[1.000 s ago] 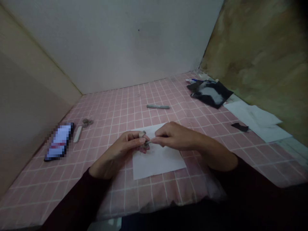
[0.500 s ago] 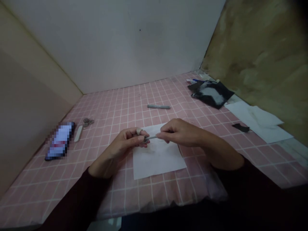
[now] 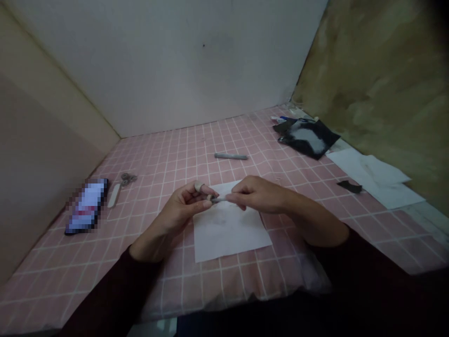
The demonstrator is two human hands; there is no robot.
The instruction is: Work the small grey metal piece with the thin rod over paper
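Note:
Over a white paper sheet (image 3: 228,234), my hands meet with their fingertips close together. My left hand (image 3: 187,201) pinches a small dark grey piece (image 3: 212,199) between thumb and fingers; its shape is mostly hidden. A pale wrap sits round one finger of this hand. From the right, my right hand (image 3: 250,193) is closed on a thin grey rod (image 3: 220,199), whose tip touches or reaches into the small piece. Faint grey smudges mark the paper below.
A thicker grey stick (image 3: 230,156) lies beyond the paper on the pink checked cloth (image 3: 168,159). At left are a phone (image 3: 87,206), a white flat stick (image 3: 114,195) and several small round grey pieces (image 3: 128,178). Black sheets (image 3: 312,138), a dark scrap (image 3: 350,186) and white papers (image 3: 382,178) lie right.
The right hand has shifted slightly left toward the left hand, so less of the rod shows between them. The left fingers have shifted a little around the small piece.

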